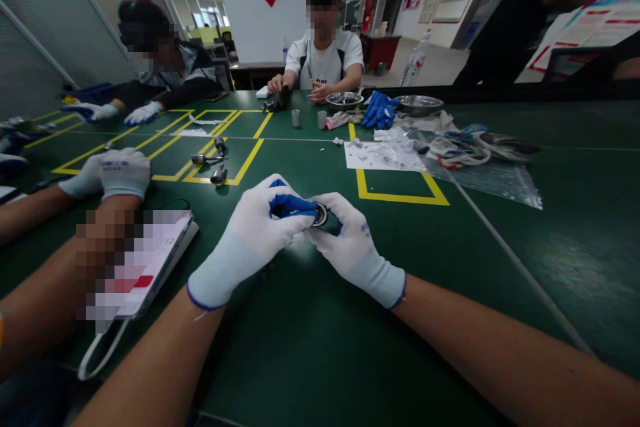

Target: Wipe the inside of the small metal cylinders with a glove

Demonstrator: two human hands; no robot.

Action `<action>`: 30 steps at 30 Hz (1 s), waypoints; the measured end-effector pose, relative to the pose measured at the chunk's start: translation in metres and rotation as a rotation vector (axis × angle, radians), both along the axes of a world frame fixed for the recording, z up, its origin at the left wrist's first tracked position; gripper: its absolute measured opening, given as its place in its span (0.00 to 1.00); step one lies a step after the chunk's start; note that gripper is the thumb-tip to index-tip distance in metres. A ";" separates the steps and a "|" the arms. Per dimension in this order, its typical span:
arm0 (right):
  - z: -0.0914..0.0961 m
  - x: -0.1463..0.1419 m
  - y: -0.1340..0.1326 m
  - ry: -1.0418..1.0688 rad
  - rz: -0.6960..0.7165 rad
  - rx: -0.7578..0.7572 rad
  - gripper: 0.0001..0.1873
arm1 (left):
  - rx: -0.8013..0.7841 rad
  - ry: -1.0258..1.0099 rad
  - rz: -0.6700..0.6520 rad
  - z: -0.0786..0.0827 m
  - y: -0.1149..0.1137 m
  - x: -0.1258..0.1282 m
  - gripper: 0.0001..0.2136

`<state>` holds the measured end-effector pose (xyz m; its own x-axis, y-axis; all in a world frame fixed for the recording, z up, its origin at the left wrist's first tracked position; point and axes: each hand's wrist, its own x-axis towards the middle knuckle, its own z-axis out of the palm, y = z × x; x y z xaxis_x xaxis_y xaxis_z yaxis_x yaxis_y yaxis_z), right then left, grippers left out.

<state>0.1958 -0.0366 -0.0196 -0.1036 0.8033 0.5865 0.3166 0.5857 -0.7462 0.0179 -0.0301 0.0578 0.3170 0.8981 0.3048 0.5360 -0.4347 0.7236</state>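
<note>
Both my hands wear white gloves with blue palms. Between them is a small round metal part (321,215) with a shiny ring-shaped end and a dark inside; its exact kind does not show. My left hand (267,217) pinches it from the left with thumb and fingers. From the right, my right hand (345,233) closes on the same part, fingertips against its rim. The gloves hide most of its body. Just below my left hand, tiny ring-like bits (269,271) lie on the green table (320,347).
Several metal fittings (219,175) lie within yellow tape at left. Beyond are two grey cups (296,119), metal bowls (345,101), blue gloves (380,111) and a plastic bag (490,180). A co-worker's gloved hands (125,172) and a phone-like device (145,267) are close at left.
</note>
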 end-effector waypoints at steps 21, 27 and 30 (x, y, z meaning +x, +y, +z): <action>-0.004 0.002 -0.002 -0.214 -0.128 0.106 0.13 | 0.251 0.348 -0.025 0.000 -0.013 0.012 0.09; -0.002 0.003 -0.002 -0.176 -0.125 0.016 0.13 | 0.404 0.502 -0.119 -0.001 -0.011 0.008 0.14; -0.002 0.005 -0.001 -0.119 -0.141 -0.045 0.10 | 0.395 0.509 -0.189 0.000 -0.012 0.007 0.15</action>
<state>0.2004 -0.0379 -0.0212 -0.0543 0.8399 0.5400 0.4810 0.4959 -0.7230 0.0252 -0.0419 0.0578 0.6493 0.6648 0.3694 0.6570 -0.7349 0.1679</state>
